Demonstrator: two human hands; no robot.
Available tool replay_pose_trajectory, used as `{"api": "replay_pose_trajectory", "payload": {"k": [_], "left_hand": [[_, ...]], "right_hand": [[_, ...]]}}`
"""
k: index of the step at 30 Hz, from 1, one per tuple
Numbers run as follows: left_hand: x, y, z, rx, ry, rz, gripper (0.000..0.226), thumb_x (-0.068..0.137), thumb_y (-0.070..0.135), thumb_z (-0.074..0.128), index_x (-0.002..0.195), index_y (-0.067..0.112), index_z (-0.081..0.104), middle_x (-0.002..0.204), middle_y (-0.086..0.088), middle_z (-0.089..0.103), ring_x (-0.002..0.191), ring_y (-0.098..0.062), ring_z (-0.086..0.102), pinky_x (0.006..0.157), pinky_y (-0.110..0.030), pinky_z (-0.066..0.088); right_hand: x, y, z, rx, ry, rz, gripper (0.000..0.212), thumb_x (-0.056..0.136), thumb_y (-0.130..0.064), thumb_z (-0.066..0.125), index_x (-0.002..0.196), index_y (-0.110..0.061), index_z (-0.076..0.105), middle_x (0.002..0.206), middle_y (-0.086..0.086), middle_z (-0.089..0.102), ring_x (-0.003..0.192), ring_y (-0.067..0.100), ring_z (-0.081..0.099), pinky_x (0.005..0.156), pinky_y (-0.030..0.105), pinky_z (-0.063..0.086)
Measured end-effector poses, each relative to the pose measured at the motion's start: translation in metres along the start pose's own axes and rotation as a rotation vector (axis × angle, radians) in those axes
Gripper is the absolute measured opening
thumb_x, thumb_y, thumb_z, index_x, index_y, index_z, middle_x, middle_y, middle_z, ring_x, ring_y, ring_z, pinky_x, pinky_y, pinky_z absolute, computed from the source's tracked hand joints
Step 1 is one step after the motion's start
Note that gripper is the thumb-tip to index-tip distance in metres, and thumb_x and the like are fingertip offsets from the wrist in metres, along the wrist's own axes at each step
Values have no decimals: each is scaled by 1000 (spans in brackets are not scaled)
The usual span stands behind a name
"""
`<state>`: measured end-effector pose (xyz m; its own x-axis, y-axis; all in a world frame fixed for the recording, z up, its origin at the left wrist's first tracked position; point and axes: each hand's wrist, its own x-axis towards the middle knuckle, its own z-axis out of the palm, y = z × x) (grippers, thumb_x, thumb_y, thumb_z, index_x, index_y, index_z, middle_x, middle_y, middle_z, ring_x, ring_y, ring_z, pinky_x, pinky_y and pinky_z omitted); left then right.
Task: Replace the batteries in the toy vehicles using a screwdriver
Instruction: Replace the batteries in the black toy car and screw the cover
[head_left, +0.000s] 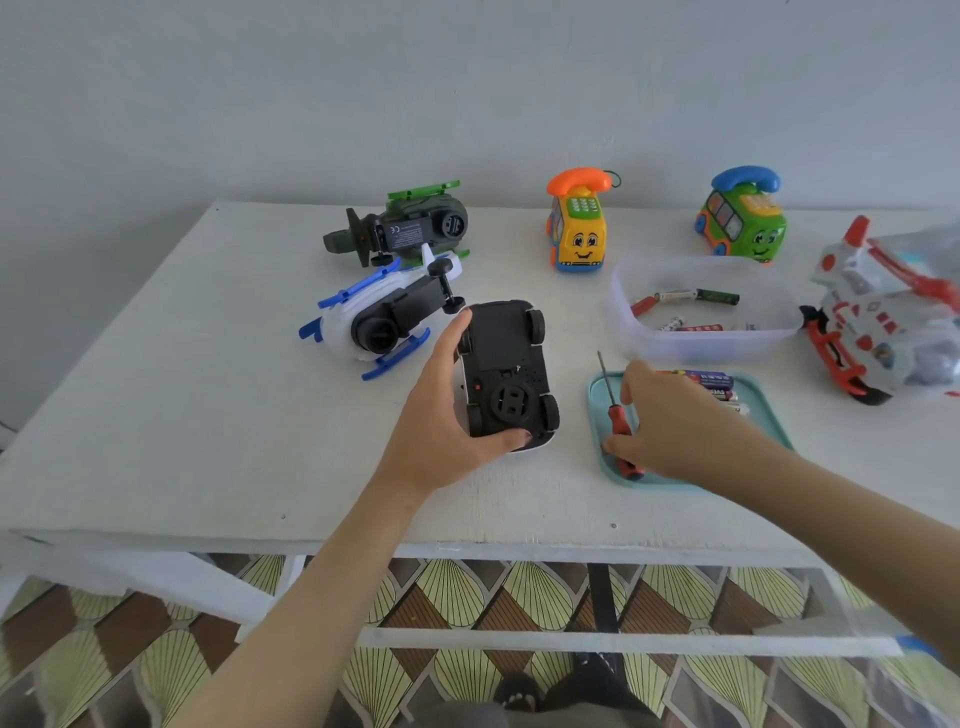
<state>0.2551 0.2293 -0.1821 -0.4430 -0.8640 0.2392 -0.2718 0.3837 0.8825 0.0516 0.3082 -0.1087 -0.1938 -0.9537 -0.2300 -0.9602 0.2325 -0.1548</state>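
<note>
6 toy vehicles, 1 red screwdriver

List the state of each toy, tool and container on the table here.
toy car, upside down, gripped by left hand
screwdriver, lying in teal tray, right hand touching it
teal tray, holds batteries
clear box, lidless, loose batteries inside
green helicopter, tipped on its side
blue helicopter, tipped on its side
yellow phone bus, upright
green phone bus, upright

Soft even daylight, wide-angle edge distortion
</note>
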Motion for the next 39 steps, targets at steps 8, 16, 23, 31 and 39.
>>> {"api": "replay_pose_trajectory", "payload": {"k": [8, 16, 23, 31, 39], "left_hand": [[0, -5, 2, -5, -3, 14, 112, 66, 16, 87, 152, 26, 16, 137, 36, 32, 129, 16, 32, 96, 0, 30], [0, -7, 1, 29, -5, 29, 112, 65, 17, 88, 150, 28, 16, 141, 21, 41, 132, 5, 37, 104, -12, 32], [2, -7, 0, 84, -3, 27, 113, 65, 25, 88, 150, 33, 15, 135, 44, 29, 131, 7, 34, 108, -22, 31], [2, -10, 0, 87, 8, 22, 113, 64, 25, 89, 150, 33, 16, 132, 48, 27, 130, 12, 32, 101, -8, 27], [3, -11, 0, 88, 2, 19, 112, 64, 25, 88, 149, 36, 15, 133, 45, 27, 128, 13, 33, 99, -3, 25]], "right_hand": [[0, 6, 2, -16, -34, 57, 33, 91, -27, 56, 62, -11, 49, 56, 1, 46, 50, 13, 44, 53, 23, 41], [-3, -1, -41, 486, 500, -210, 8, 86, -17, 63, 86, -9, 62, 72, -11, 62, 68, 4, 61, 68, 21, 50], [-3, -19, -56, 825, 685, -438, 14, 92, -4, 55, 103, -14, 53, 72, -26, 65, 75, 0, 69, 70, 19, 55], [12, -25, -45, 771, 674, -518, 15, 91, -14, 53, 105, -18, 51, 75, -25, 62, 78, 7, 70, 73, 32, 57], [20, -24, -43, 747, 666, -537, 15, 92, -13, 55, 106, -17, 51, 76, -21, 62, 79, 7, 70, 68, 25, 56]]}}
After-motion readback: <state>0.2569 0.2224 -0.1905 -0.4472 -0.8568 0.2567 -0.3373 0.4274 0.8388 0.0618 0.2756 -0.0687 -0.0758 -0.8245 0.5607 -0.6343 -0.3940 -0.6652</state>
